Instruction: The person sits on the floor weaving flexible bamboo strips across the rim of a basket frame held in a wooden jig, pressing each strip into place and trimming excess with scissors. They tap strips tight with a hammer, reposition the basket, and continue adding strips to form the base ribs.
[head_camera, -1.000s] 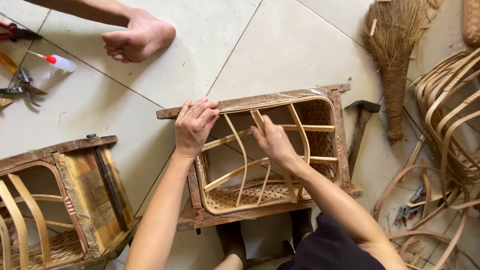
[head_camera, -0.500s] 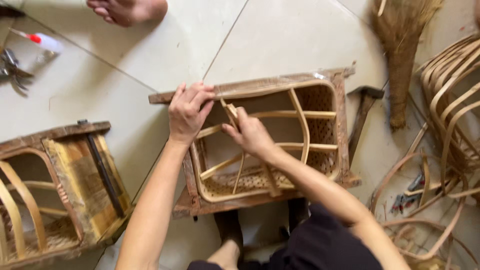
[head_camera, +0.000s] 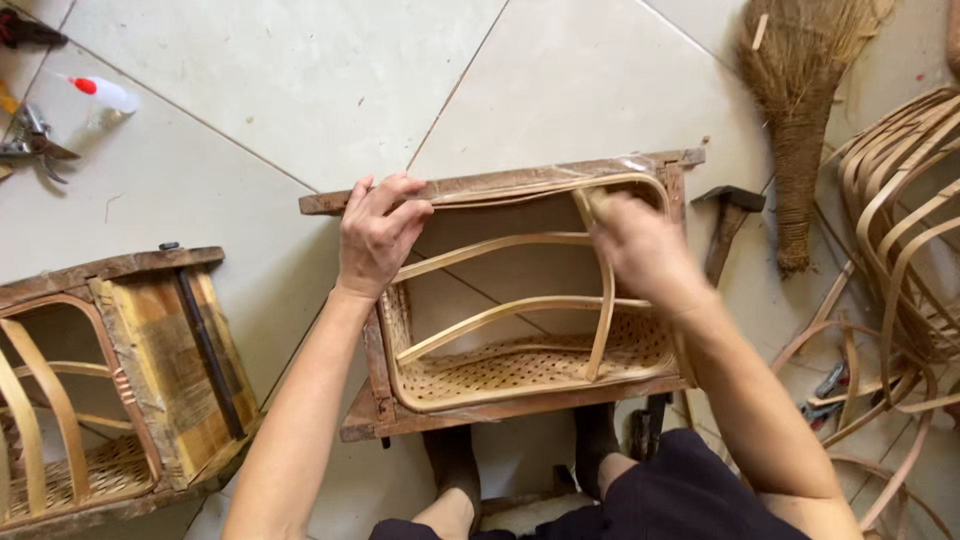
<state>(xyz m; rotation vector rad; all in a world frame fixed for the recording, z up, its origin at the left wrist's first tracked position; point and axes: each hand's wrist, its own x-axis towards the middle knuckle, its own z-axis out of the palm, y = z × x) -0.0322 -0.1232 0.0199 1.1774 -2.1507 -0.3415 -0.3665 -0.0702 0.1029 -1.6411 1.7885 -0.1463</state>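
Fitting cane ribs into the wooden frame (head_camera: 500, 183), the left hand (head_camera: 377, 235) clamps the top rail under its fingers while the blurred right hand (head_camera: 640, 250) pinches an upright rib (head_camera: 603, 335); next comes careful seating.

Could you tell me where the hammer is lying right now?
The hammer lies on the tiled floor, right of the wooden frame, between it and the broom.

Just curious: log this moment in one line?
left hand: grips wooden frame | right hand: on cane strip | hammer: floor
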